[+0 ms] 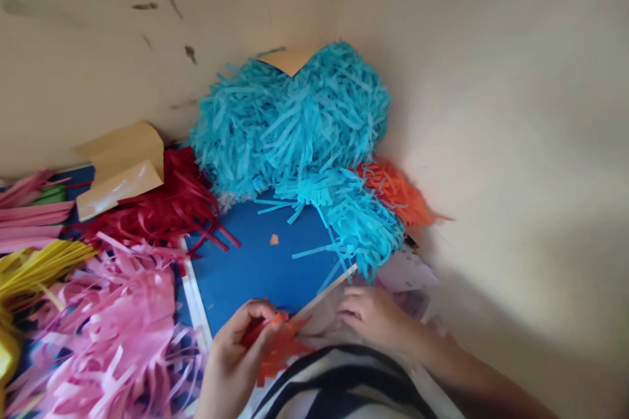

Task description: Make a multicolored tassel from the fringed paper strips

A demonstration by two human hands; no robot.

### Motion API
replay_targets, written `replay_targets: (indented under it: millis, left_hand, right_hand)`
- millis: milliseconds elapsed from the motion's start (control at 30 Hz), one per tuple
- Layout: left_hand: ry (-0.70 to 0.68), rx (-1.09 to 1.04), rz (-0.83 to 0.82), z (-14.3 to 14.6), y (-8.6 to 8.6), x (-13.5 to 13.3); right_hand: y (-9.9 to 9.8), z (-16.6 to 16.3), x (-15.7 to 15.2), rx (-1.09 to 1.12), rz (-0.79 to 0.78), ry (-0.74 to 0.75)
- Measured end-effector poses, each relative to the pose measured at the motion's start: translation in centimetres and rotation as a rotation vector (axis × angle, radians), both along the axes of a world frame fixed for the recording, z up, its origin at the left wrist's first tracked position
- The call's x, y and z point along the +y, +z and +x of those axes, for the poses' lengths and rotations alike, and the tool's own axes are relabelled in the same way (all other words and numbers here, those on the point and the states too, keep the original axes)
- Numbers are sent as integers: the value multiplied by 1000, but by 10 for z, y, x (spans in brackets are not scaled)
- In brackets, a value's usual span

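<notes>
As your left hand (234, 347) pinches orange paper fringe (281, 355), right hand (372, 313) curls, hold unclear; handling step likely needs steady pinch next.

Turquoise paper fringe (295, 124) near the beige wall (515, 111), red fringe (181, 200) beside it.

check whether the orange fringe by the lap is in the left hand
In: the left hand pinches the orange fringe between thumb and fingers.
</notes>
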State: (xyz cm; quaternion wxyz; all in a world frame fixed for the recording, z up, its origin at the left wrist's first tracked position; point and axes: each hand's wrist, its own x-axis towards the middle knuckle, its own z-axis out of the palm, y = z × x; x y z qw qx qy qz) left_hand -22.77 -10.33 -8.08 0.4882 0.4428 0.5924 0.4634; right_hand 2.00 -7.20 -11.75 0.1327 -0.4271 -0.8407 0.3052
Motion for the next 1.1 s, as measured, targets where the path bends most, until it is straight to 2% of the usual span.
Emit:
replay_targets:
  millis: [100, 200, 400, 567, 667, 800, 900, 967, 1033, 1100]
  left_hand:
    - [70, -213, -150, 8, 4, 0]
    - [135, -301, -253, 13, 6, -1]
    - [218, -315, -340, 8, 2, -5]
    - [219, -456, -427, 2, 2, -9]
    - [135, -506, -417, 4, 4, -11]
    - [-168, -438, -327, 20, 1, -8]
    - [-349, -438, -370, 30, -6, -5]
    - [-362, -421, -387, 31, -11, -3]
    - [-321, -391, -373, 28, -17, -3]
    - [-275, -384, -360, 26, -23, -4]
  right_hand:
    - [-42, 11, -11, -399, -119, 2]
    - [-64, 9, -13, -519, -176, -16]
    - [-54, 8, -13, -440, -207, -8]
    - [-39, 9, -10, -440, -291, -4]
    - [-15, 1, -4, -224, -343, -27]
    - [25, -17, 5, 228, -443, -69]
    - [42, -18, 14, 554, -773, -170]
    - [46, -9, 23, 793, -954, -229]
    - [49, 3, 33, 988, -932, -299]
    - [50, 12, 44, 1051, -772, -377]
